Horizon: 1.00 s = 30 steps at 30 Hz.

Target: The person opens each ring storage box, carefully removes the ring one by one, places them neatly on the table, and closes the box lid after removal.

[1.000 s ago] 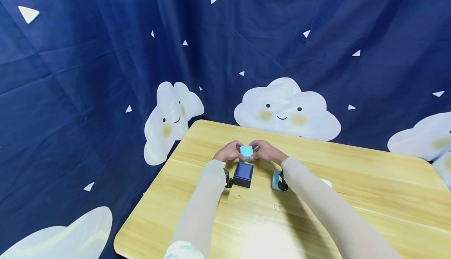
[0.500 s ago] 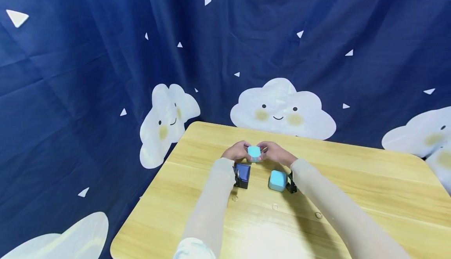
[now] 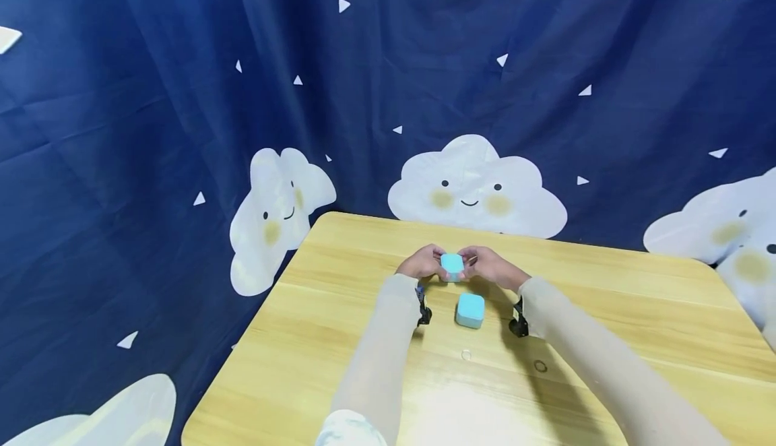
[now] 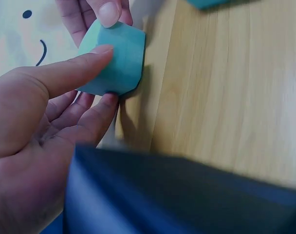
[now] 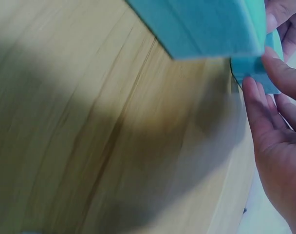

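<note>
Between both hands, toward the far side of the table, is a small turquoise ring box (image 3: pixel 451 266) with rounded corners. My left hand (image 3: pixel 424 263) grips its left side; in the left wrist view the thumb lies on the front of the box (image 4: pixel 121 56) and fingertips are under its lower edge. My right hand (image 3: pixel 490 267) pinches the right side between thumb and fingers. A second turquoise box (image 3: pixel 470 310) stands nearer, between the wrists. In the left wrist view a dark blue box (image 4: pixel 138 195) fills the bottom; my left wrist hides most of it in the head view.
Two thin rings lie on the wooden table (image 3: pixel 339 311): a pale ring (image 3: pixel 466 355) in front of the second box and a darker ring (image 3: pixel 540 366) beside my right forearm. A dark blue curtain (image 3: pixel 364 62) with clouds hangs behind the table's far edge.
Both hands have moved right with the turquoise box, while the view has turned slightly right. My left wrist now covers the dark blue box. The nearer turquoise box and the darker ring have come uncovered.
</note>
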Each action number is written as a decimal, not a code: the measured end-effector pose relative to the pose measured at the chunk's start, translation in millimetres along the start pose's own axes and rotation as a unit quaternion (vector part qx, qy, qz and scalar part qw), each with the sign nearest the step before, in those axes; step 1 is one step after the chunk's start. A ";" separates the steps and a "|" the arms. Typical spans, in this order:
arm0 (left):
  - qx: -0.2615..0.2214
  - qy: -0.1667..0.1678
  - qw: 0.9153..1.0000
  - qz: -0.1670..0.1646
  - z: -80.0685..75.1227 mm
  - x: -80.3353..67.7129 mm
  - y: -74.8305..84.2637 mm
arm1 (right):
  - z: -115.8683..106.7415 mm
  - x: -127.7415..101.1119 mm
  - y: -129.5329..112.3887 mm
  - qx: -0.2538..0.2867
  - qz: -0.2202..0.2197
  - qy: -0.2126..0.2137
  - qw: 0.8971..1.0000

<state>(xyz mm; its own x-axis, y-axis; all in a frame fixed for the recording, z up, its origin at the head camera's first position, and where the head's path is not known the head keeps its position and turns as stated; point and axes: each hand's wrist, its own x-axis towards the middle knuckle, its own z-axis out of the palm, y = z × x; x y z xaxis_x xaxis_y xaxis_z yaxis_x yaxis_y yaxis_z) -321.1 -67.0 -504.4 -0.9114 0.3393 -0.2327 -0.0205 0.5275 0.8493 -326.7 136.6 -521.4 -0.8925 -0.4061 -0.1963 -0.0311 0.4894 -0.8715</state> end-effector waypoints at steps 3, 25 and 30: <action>0.005 0.000 1.000 0.002 7.9 4.4 4.4 | -7.4 -5.8 3.6 -0.002 -0.005 -0.001 1.000; -0.040 0.002 0.999 0.019 80.8 27.2 42.9 | -66.7 -56.3 35.8 -0.023 0.014 0.017 0.999; -0.034 0.001 0.999 0.022 98.1 30.7 51.4 | -77.1 -70.9 48.1 -0.008 0.018 0.017 1.000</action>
<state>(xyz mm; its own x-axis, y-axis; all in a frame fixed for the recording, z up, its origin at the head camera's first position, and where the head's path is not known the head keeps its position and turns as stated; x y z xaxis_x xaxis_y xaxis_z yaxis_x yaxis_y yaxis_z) -309.8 46.9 -514.4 -0.9130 0.3589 -0.1939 -0.0090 0.4573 0.8893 -299.6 248.4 -514.8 -0.9082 -0.3610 -0.2116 -0.0050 0.5152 -0.8571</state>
